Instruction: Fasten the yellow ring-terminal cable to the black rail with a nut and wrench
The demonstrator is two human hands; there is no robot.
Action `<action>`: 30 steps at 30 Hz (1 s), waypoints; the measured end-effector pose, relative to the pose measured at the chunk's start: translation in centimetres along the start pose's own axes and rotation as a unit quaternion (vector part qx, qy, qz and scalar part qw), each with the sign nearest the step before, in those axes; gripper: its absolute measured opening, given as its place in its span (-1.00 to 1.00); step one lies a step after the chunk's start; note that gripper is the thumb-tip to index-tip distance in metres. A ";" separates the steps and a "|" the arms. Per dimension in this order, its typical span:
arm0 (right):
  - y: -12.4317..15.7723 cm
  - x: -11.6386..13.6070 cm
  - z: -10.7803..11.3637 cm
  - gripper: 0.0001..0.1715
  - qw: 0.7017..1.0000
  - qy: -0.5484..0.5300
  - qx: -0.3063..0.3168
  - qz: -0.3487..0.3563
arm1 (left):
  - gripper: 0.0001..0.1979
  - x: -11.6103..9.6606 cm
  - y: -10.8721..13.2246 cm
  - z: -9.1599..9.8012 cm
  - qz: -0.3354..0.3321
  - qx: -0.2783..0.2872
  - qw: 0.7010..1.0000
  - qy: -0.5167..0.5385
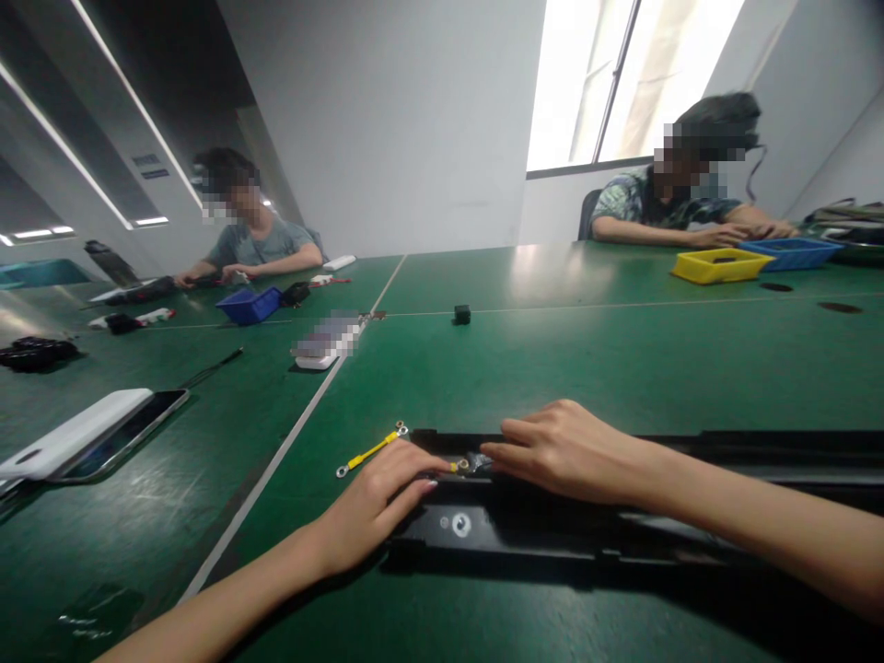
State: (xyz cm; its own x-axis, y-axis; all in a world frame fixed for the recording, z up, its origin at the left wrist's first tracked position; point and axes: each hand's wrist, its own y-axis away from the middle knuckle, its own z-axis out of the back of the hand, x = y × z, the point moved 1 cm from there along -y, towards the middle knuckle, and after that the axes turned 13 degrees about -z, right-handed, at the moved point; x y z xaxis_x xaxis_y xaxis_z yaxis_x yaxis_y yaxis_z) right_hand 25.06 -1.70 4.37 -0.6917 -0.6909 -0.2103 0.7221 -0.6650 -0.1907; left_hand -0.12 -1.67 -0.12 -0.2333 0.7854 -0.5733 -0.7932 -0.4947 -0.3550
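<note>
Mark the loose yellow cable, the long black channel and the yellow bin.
Loose yellow cable (373,448), head view: middle of its sleeve.
Black channel (511,532), head view: bare inner surface.
Yellow bin (718,271), head view: front wall.

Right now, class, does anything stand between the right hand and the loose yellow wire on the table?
Yes: the left hand, at the left end of the black channel, lies between the right hand and that yellow wire.
</note>
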 end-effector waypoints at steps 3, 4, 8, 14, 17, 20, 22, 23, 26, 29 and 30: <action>0.0 0.0 0.0 -0.75 1.000 0.000 0.000 -0.001 | -0.75 -0.1 0.0 0.0 0.007 0.002 1.000 -0.001; 0.0 0.0 0.0 -0.75 1.000 0.001 -0.001 -0.001 | -0.76 -0.1 0.0 0.0 0.008 0.000 1.000 -0.002; -0.1 -0.1 0.0 -0.74 1.000 0.001 -0.005 0.002 | -0.76 -0.2 -0.1 0.0 -0.003 -0.005 1.000 -0.006; 0.1 -0.2 -0.2 -0.72 1.000 -0.002 -0.010 0.002 | -0.75 0.0 -0.1 -0.1 -0.002 0.002 1.000 -0.004; 0.1 -0.1 -0.3 -0.73 1.000 -0.001 -0.010 0.001 | -0.76 0.0 0.0 -0.1 -0.008 -0.001 1.000 -0.002; 0.1 0.0 -0.3 -0.73 1.000 -0.001 -0.005 0.003 | -0.76 0.0 0.0 -0.2 -0.006 0.000 1.000 0.001; 0.0 0.0 -0.2 -0.72 1.000 -0.002 -0.004 0.003 | -0.77 0.0 0.1 -0.2 0.001 -0.002 1.000 0.001; 0.0 0.0 -0.2 -0.71 1.000 -0.002 -0.005 0.003 | -0.77 0.0 0.1 -0.2 0.003 -0.002 1.000 0.001; -0.1 -0.1 -0.2 -0.71 1.000 -0.002 -0.004 0.003 | -0.77 0.0 0.1 -0.2 0.001 -0.001 1.000 0.002; 0.0 -0.1 -0.3 -0.72 1.000 -0.005 -0.001 0.005 | -0.76 0.1 0.0 -0.1 -0.004 0.000 1.000 0.003; 0.0 -0.1 -0.3 -0.72 1.000 -0.005 0.000 0.007 | -0.76 0.1 -0.1 -0.1 -0.004 -0.001 1.000 0.002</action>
State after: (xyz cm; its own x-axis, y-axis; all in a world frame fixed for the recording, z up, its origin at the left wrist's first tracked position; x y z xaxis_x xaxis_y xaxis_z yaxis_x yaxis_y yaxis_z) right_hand 25.10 -1.59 4.13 -0.6823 -0.7022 -0.2035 0.7311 -0.6560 -0.1876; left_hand -0.02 -1.60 -0.29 -0.2255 0.7878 -0.5731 -0.7940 -0.4895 -0.3605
